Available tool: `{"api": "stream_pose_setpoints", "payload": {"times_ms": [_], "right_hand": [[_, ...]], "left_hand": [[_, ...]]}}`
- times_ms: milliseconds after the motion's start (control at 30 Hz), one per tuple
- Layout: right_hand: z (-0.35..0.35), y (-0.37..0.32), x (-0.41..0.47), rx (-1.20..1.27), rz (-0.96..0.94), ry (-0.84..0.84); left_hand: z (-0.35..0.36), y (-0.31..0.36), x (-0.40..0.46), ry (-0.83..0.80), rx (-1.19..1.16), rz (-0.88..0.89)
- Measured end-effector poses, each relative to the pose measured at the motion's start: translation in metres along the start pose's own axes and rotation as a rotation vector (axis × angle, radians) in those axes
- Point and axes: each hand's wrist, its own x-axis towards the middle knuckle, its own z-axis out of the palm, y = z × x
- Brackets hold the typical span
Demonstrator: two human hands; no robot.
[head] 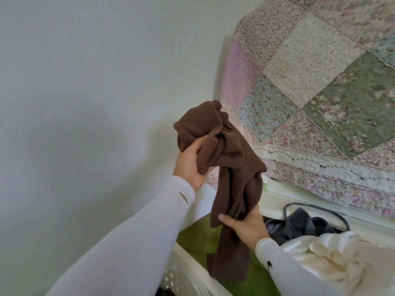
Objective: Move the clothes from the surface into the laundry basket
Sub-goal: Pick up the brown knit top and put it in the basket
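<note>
Brown ribbed knit garment (222, 159) held up in the air, bunched at the top, its long lower part hanging down to just above the white rim. Left hand (192, 165) gripped the bunched upper folds, thumb and fingers curled into the cloth. Right hand (245, 225) pinched the hanging part lower down, thumb across the front, fingers behind. Both arms in white sleeves (132, 242); small dark logo on the right cuff.

Below garment: white laundry basket (175, 272) at bottom edge, perforated wall and curved rim visible; interior mostly out of frame, contents not resolvable. Garment's lower hem overlapped the basket rim line; contact not determinable.

Green cloth (198, 236) lay flat beneath the hanging hem, between basket rim and white ledge (277, 193). Right of it: dark grey clothing with a dark strap loop (310, 223), then a cream fluffy garment (333, 257), partly blurred, touching the right sleeve.

Patchwork floral quilt (310, 82) filled upper right, its bordered edge hanging over the white ledge, just beside the raised garment's right side.

Plain pale wall (85, 82) took up the whole left half; open air left of and above the left hand.
</note>
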Motion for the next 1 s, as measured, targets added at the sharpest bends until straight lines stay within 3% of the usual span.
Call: {"api": "stream_pose_setpoints", "payload": {"times_ms": [167,333,433,700,933,1000], "right_hand": [[-0.001,-0.013,0.008,0.102,0.09,0.066],[-0.009,-0.023,0.021,0.4,0.157,0.133],[-0.018,-0.039,0.032,0.611,0.181,0.113],[-0.011,-0.073,0.042,0.867,0.089,-0.064],[-0.007,-0.08,0.036,1.051,0.076,-0.065],[-0.004,-0.084,0.032,1.084,0.078,-0.064]], "left_hand": [[-0.009,0.01,-0.001,-0.003,-0.011,-0.012],[-0.033,0.012,-0.009,0.004,-0.017,-0.035],[-0.053,0.001,-0.016,0.032,-0.084,-0.133],[-0.069,-0.03,-0.054,0.097,-0.233,-0.473],[-0.064,-0.051,-0.072,0.038,-0.288,-0.807],[-0.063,-0.056,-0.073,0.063,-0.373,-0.822]]}}
